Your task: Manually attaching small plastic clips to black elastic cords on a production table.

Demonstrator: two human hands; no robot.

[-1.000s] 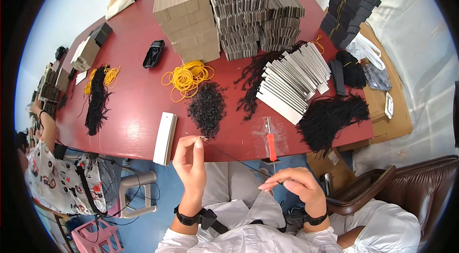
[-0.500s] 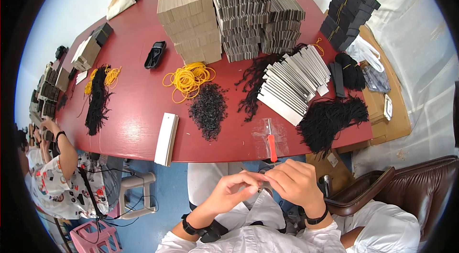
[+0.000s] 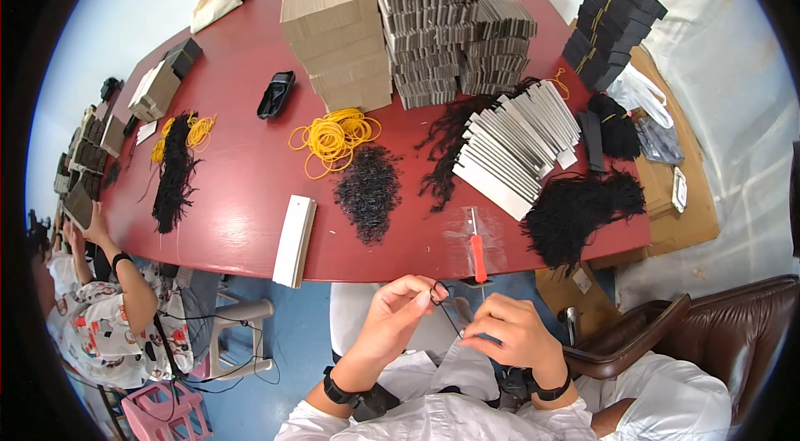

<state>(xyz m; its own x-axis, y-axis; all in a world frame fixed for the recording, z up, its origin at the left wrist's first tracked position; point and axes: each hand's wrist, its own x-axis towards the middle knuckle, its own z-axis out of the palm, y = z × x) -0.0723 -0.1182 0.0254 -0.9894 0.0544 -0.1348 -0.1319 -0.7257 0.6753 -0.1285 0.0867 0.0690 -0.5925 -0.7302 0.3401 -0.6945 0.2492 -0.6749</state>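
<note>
In front of my lap, just off the table's near edge, a thin black cord (image 3: 451,320) is stretched between my two hands. My left hand (image 3: 393,320) pinches it between thumb and fingers, where it forms a small loop. The fingertips of my right hand (image 3: 518,339) are closed on the cord's lower end. On the table beyond them, a red-handled tool (image 3: 477,259) with a metal shaft lies on clear plastic. To its right is a bundle of black cords (image 3: 583,212), beside a fanned row of pale card strips (image 3: 500,159).
On the red table (image 3: 225,191) are a white strip stack (image 3: 294,241), small black pieces (image 3: 367,195), yellow bands (image 3: 337,138) and tall cardboard stacks (image 3: 337,49). Black stacked pieces (image 3: 608,28) stand far right. A brown leather chair (image 3: 725,333) is at right; a co-worker (image 3: 117,308) sits left.
My hands, close together before, have drawn apart. The right hand has moved down, and the black cord with its loop now shows between them. The co-worker's hands have shifted too.
</note>
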